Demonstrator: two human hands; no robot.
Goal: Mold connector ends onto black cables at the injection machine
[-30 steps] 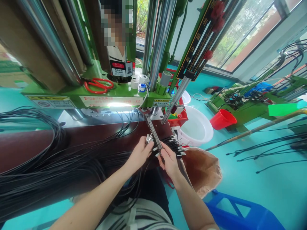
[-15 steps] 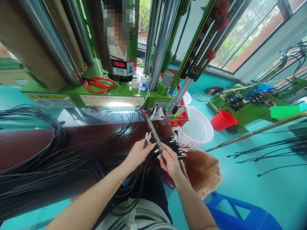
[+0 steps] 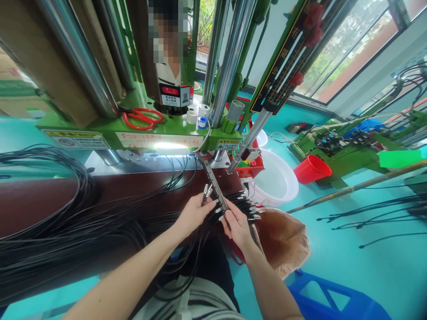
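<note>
My left hand (image 3: pixel 196 215) is closed on black cables whose silver connector ends (image 3: pixel 207 192) stick up past the fingers. Its thumb reaches toward a long, narrow metal bar (image 3: pixel 215 182) with slots along it. Around the lower end of that bar my right hand (image 3: pixel 237 221) is closed, thumb on top. A few silver connectors sit at the bar's left edge, between the two hands. Beyond the right hand, a bundle of black cables with silver connectors (image 3: pixel 248 208) lies on the brown table (image 3: pixel 113 189). What the right fingertips touch underneath is hidden.
A green press (image 3: pixel 140 138) stands in front, with red-handled scissors (image 3: pixel 142 119) and tape rolls on its ledge. Coiled black cables (image 3: pixel 76 222) cover the left side. To the right are a paper bag (image 3: pixel 283 240), a white tub (image 3: pixel 276 178), a red bucket (image 3: pixel 312 169) and a blue stool (image 3: pixel 336 295).
The view has shifted slightly, so the press appears a little further right. Both hands keep nearly the same place and hold on the cables and the bar.
</note>
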